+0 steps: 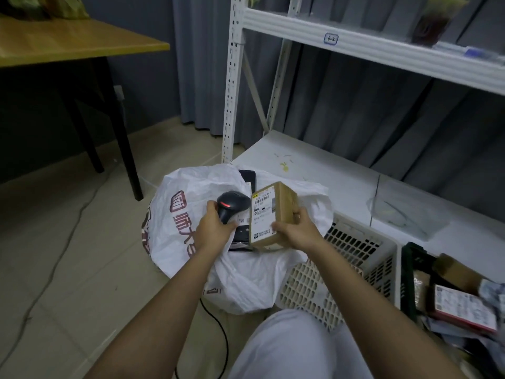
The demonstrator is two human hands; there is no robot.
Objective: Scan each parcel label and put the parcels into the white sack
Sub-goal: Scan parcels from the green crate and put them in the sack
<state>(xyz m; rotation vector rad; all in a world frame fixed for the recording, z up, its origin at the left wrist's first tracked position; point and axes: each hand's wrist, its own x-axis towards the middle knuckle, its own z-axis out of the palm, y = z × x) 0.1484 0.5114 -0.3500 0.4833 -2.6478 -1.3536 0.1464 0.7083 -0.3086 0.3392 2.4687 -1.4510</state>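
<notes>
My left hand (211, 227) grips a black barcode scanner (232, 205) whose red light is lit and faces right. My right hand (296, 228) holds a small brown cardboard parcel (284, 207) by its right side, the white label (262, 214) turned towards the scanner. Both are held just above the open mouth of the white sack (191, 214), which lies on the floor with red print on it. Dark parcels (247, 176) show inside the sack, behind and beneath the scanner.
A cream plastic basket (352, 258) stands right of the sack. A dark crate (410, 277) at the far right holds several more parcels (464, 307). White metal shelving (341, 170) rises behind. A wooden table (68, 42) stands at the left. The scanner cable (218, 329) trails across the floor.
</notes>
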